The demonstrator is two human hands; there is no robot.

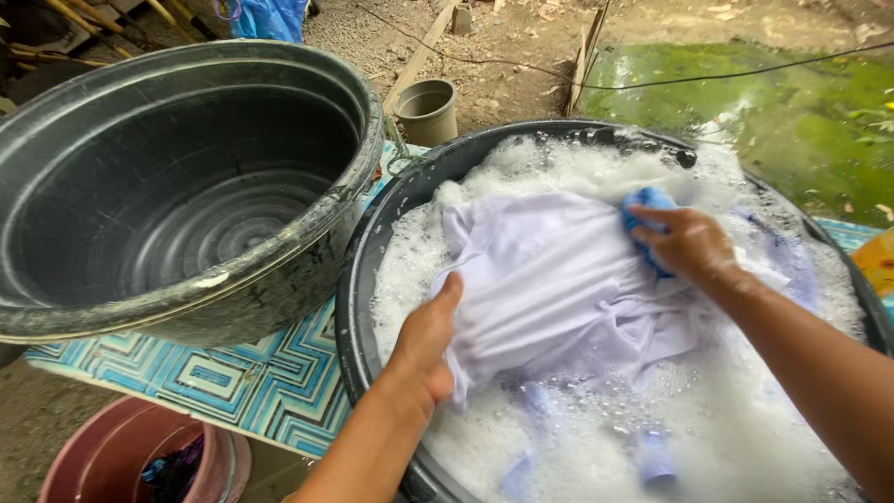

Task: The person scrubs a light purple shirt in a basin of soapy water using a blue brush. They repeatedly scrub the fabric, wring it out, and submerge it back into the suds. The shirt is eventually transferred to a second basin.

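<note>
The left hand (424, 340) presses the white garment (549, 279), fingers curled under its near edge; the right hand (689, 244), at two o'clock from it, grips a blue brush (647, 200) atop the cloth. Both work inside the sudsy dark tub (358, 270), foam to the rim. At nine o'clock an empty black basin (186, 186) crowds it on the patterned surface (251, 382).

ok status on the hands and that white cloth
Left hand pins white cloth in the sudsy basin. Right hand grips blue brush on it. Nothing in the way.
</note>
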